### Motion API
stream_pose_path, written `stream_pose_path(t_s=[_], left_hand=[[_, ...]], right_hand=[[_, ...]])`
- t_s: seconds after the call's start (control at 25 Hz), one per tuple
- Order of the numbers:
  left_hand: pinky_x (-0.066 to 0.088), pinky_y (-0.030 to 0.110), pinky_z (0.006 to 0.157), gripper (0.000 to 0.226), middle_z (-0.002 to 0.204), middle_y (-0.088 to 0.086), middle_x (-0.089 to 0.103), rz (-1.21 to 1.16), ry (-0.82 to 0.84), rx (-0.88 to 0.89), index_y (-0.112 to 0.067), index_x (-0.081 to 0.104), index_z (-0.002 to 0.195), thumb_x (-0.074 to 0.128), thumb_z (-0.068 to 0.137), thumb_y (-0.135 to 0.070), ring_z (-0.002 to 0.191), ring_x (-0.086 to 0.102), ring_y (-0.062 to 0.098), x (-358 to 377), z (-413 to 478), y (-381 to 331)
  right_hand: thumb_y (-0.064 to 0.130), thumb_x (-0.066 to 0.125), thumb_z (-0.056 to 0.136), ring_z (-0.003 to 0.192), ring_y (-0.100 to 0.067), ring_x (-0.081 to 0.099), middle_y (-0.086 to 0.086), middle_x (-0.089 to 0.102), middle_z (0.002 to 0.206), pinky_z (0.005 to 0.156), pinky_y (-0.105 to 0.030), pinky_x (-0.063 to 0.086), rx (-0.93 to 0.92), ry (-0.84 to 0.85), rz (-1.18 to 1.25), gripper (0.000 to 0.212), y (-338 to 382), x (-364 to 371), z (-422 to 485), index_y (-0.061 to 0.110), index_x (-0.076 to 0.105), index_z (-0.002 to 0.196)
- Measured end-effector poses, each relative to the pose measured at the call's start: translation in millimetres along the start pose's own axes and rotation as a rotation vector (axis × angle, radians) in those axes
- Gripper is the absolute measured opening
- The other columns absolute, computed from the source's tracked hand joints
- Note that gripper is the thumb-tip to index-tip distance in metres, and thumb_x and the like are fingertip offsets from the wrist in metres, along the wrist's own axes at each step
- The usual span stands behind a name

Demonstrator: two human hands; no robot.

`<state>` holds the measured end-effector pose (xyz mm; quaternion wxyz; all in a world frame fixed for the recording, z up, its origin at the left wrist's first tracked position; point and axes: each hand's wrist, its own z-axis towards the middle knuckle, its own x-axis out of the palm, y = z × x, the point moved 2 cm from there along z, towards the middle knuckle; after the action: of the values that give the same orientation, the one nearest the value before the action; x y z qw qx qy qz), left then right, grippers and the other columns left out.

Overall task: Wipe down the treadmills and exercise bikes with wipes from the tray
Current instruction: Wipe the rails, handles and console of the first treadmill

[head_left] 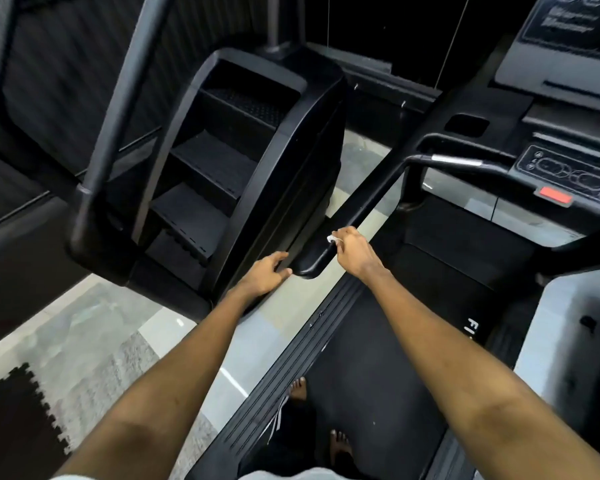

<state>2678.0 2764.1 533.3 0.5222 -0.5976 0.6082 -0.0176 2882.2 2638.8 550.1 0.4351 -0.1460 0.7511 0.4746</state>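
While right hand (352, 251) pinches crumpled white wipe (332, 239) on black handrail (361, 202), left hand (264, 275) released.

At the centre of the frame, the right hand (353, 251) pinches a small white wipe (334, 239) against the black treadmill handrail (357, 209). The left hand (265, 273), fingers (280, 257) loosely extended, lies just beside the rail's rounded end. Bare feet (340, 445) stand on the dark treadmill belt (378, 341) at lower centre.
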Motion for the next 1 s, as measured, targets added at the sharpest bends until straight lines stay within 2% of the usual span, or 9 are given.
stream_pose_path(t_s=[0.12, 0.28, 0.4, 0.48, 0.64, 0.72, 0.84, 0.88, 1.0], left_hand=[[0.035, 0.026, 0.114, 0.052, 0.147, 0.002, 0.055, -0.095, 0.037, -0.012, -0.015, 0.049, 0.148, 0.063, 0.099, -0.027, 0.138, 0.049, 0.017, 14.1, 26.1, 15.6], [0.037, 0.025, 0.109, 0.044, 0.141, -0.004, 0.059, -0.261, 0.014, -0.016, -0.02, 0.054, 0.144, 0.057, 0.102, -0.032, 0.131, 0.054, 0.015, 32.2, 47.4, 31.4], [0.037, 0.034, 0.116, 0.044, 0.143, -0.008, 0.057, -0.409, -0.015, -0.018, -0.026, 0.055, 0.142, 0.057, 0.1, -0.04, 0.131, 0.053, 0.011, 45.7, 51.6, 44.2], [0.036, 0.031, 0.117, 0.045, 0.145, -0.008, 0.056, -0.467, -0.014, -0.025, -0.026, 0.054, 0.144, 0.056, 0.101, -0.04, 0.134, 0.049, 0.008, 50.1, 52.2, 49.9], [0.04, 0.03, 0.113, 0.045, 0.14, -0.003, 0.061, -0.524, -0.067, -0.017, -0.025, 0.056, 0.143, 0.058, 0.101, -0.04, 0.129, 0.055, 0.009, 52.4, 52.7, 53.5], [0.043, 0.031, 0.111, 0.043, 0.135, -0.002, 0.064, -0.564, -0.084, -0.039, -0.026, 0.058, 0.141, 0.059, 0.1, -0.04, 0.124, 0.057, 0.008, 55.4, 53.3, 56.9], [0.042, 0.029, 0.111, 0.043, 0.133, -0.002, 0.065, -0.606, -0.094, -0.074, -0.031, 0.058, 0.14, 0.06, 0.099, -0.043, 0.125, 0.058, 0.01, 57.6, 49.4, 58.3], [0.042, 0.028, 0.11, 0.043, 0.134, -0.003, 0.064, -0.616, -0.09, -0.083, -0.032, 0.058, 0.141, 0.059, 0.099, -0.044, 0.125, 0.058, 0.009, 57.4, 48.9, 58.2], [0.04, 0.019, 0.103, 0.044, 0.131, -0.01, 0.063, -0.631, -0.088, -0.104, -0.031, 0.056, 0.143, 0.058, 0.1, -0.043, 0.118, 0.058, 0.002, 55.5, 44.9, 53.9]], right_hand=[[0.01, 0.038, 0.104, 0.132, -0.029, 0.048, -0.007, 0.047, 0.146, 0.109, -0.039, 0.041, -0.014, 0.039, -0.119, 0.039, 0.6, 30.7, 13.4, 0.007, 0.054, 0.14], [0.006, 0.041, 0.102, 0.145, -0.023, 0.034, -0.006, 0.044, 0.153, 0.118, -0.036, 0.033, -0.021, -0.057, -0.244, 0.045, 3.1, 53.2, 11.0, 0.007, 0.046, 0.147], [0.017, 0.036, 0.108, 0.152, -0.022, 0.022, -0.008, 0.034, 0.16, 0.125, -0.032, 0.012, -0.161, 0.028, -0.333, 0.046, 10.8, 73.5, -4.7, 0.002, 0.038, 0.151], [0.029, 0.031, 0.109, 0.153, -0.019, 0.015, -0.006, 0.027, 0.163, 0.126, -0.033, 0.006, -0.236, 0.089, -0.372, 0.05, 7.9, 71.8, -4.7, 0.005, 0.033, 0.154], [0.035, 0.022, 0.11, 0.153, -0.012, 0.002, -0.001, 0.017, 0.166, 0.124, -0.03, -0.006, -0.192, 0.116, -0.419, 0.053, 0.5, 61.7, 21.4, 0.013, 0.022, 0.158], [0.035, 0.02, 0.109, 0.153, -0.014, -0.004, -0.004, 0.013, 0.166, 0.124, -0.032, -0.008, -0.205, 0.132, -0.453, 0.056, 6.6, 73.8, 23.2, 0.008, 0.018, 0.158], [0.039, 0.016, 0.108, 0.153, -0.015, -0.006, -0.003, 0.007, 0.166, 0.126, -0.038, -0.002, -0.358, 0.244, -0.524, 0.059, -2.2, 69.9, 21.7, 0.011, 0.011, 0.159], [0.04, 0.017, 0.108, 0.154, -0.016, -0.004, -0.003, 0.008, 0.167, 0.126, -0.038, -0.001, -0.354, 0.253, -0.525, 0.059, -8.7, 60.2, 33.0, 0.013, 0.011, 0.16], [0.038, 0.021, 0.107, 0.155, -0.02, 0.004, -0.007, 0.018, 0.166, 0.126, -0.037, -0.001, -0.171, 0.203, -0.467, 0.059, -10.3, 41.2, 68.0, 0.009, 0.02, 0.158]])
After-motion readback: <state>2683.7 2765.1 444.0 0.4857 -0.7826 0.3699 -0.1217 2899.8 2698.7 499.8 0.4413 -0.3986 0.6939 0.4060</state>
